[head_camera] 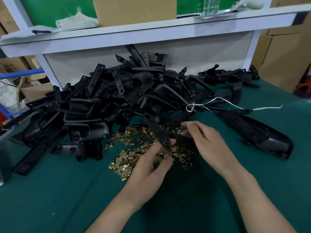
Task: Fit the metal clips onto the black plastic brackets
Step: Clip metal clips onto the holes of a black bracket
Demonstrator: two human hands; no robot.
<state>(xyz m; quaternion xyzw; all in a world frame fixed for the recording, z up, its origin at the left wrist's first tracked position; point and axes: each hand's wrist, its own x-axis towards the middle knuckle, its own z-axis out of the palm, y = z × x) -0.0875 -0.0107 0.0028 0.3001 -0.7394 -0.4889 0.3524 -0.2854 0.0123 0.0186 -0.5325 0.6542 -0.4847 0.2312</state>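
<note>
Head view, the only one to go by: the right hand [205, 142] grips a black bracket [159, 132] by its near end, fingers curled round it, and holds it slanted just above the heap of metal clips [127, 158] strewn on the green mat [50, 199]; the left hand [149, 167] is drawn in narrow, its fingertips [168, 158] bunched at the bracket's lower tab, beside the round boss; whether they already pinch a clip I cannot tell, for the gold pieces beneath blur into them. Behind lies the big pile of brackets [126, 91], with one long black moulding [257, 133] set apart to the right and a white string [218, 102] trailing across the pile's edge.

From where I stand, this looks like the seating of a clip on that tab; done well, the right hand should keep the bracket steady and tilted toward the eye; the clip's open mouth ought to meet the tab's edge squarely, then be pushed home by thumb until its hole lines up with the bracket's; a skewed start would likely jam or spring off into the heap.
</note>
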